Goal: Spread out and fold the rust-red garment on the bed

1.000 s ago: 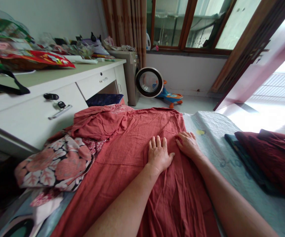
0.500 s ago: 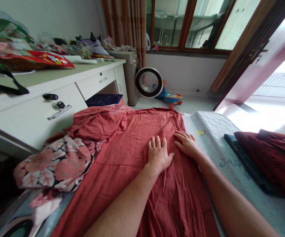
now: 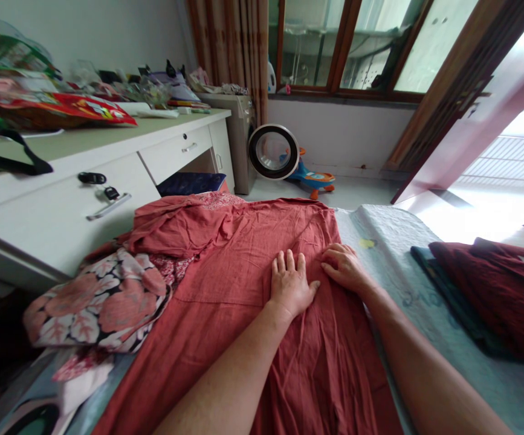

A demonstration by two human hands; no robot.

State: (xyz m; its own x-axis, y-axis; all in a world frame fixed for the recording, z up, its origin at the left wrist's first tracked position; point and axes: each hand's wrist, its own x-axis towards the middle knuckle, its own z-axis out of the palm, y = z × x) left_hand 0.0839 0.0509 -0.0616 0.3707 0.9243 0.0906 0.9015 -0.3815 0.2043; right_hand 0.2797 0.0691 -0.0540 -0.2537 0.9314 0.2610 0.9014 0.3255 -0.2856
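Observation:
A wrinkled red garment (image 3: 225,284) is spread over the bed, its upper left part bunched up with a small-print patch. My left hand (image 3: 289,284) lies flat on it, fingers apart, pressing the cloth near the middle. To the right, close to the garment's right edge, my right hand (image 3: 344,267) has its fingers bent, with the thumb drawn close to them on a bit of the cloth. Creases run down the garment below both hands.
Floral cloth (image 3: 103,302) is heaped on the left. Folded dark red clothes (image 3: 497,290) lie on the pale blue bed cover (image 3: 407,284) at right. A cluttered white desk (image 3: 121,151) stands left. Beyond are a washing machine with its door (image 3: 274,151) open and a blue ride-on toy (image 3: 311,177).
My right hand's fingers have curled in from a flatter, spread pose and drawn closer to the thumb. My left hand has stayed in place on the garment.

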